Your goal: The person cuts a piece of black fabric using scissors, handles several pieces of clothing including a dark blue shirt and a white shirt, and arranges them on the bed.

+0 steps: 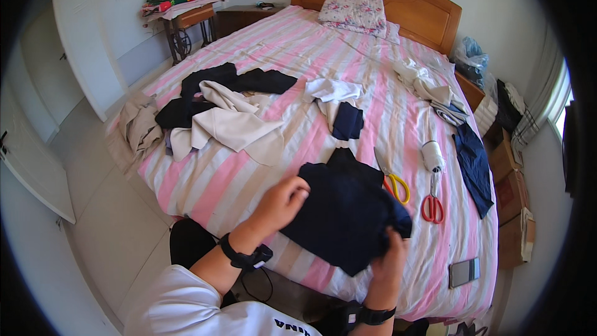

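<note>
A dark navy piece of cloth [340,214] is spread before me over the near edge of the bed. My left hand [282,203] has its fingers curled at the cloth's upper left corner. At the lower right side, my right hand [392,252] grips the cloth's bunched edge, slightly blurred. A black cloth piece [352,163] shows beneath, beyond the navy one. Just right of it lie scissors with yellow and orange handles [396,186], partly covered at one handle. Red-handled scissors [433,207] lie farther right, below a spool of white thread [433,156].
Beige fabric [233,126] and black fabric [219,77] are heaped at the left. Small folded white [333,88] and navy pieces [347,120] lie mid-bed. A navy strip [473,170] and a phone [464,272] are on the right. A treadle sewing-machine table [191,18] stands beyond.
</note>
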A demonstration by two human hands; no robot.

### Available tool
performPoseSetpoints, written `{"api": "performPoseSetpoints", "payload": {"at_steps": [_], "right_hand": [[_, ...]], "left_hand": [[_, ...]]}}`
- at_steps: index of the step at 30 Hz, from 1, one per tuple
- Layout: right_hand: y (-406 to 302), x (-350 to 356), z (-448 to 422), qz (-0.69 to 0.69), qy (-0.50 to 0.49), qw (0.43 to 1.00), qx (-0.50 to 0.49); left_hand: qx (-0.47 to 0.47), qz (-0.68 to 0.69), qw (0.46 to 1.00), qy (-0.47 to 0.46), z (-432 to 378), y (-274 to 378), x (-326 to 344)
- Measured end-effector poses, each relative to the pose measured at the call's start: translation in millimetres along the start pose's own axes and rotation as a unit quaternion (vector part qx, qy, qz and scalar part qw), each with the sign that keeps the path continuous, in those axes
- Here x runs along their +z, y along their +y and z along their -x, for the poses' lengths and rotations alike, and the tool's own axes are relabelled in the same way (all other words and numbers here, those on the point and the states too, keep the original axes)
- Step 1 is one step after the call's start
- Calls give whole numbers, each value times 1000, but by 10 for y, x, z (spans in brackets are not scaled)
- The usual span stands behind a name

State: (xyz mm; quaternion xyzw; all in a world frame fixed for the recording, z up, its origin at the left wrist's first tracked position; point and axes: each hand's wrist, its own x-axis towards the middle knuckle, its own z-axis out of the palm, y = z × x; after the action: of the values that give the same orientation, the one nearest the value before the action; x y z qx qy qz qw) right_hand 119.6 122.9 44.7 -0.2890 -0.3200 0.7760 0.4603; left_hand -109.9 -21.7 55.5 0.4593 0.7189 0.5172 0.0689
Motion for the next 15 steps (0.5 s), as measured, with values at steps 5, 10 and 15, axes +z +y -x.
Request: {"api": "performPoseSetpoints", "payload": {"at_steps": [5,10,15], "right_hand": [[-628,-647,-147,-11,163,977,-137],[-806,-736,-224,-124,182,948,-230],[-829,-978,-299,-111,147,947,-265]], "left_hand": [[-68,29,997,12,-56,-383,185],[-87,40,995,23,-145,-542,343],[-144,-25,989,-1,-349,-516,438]]}}
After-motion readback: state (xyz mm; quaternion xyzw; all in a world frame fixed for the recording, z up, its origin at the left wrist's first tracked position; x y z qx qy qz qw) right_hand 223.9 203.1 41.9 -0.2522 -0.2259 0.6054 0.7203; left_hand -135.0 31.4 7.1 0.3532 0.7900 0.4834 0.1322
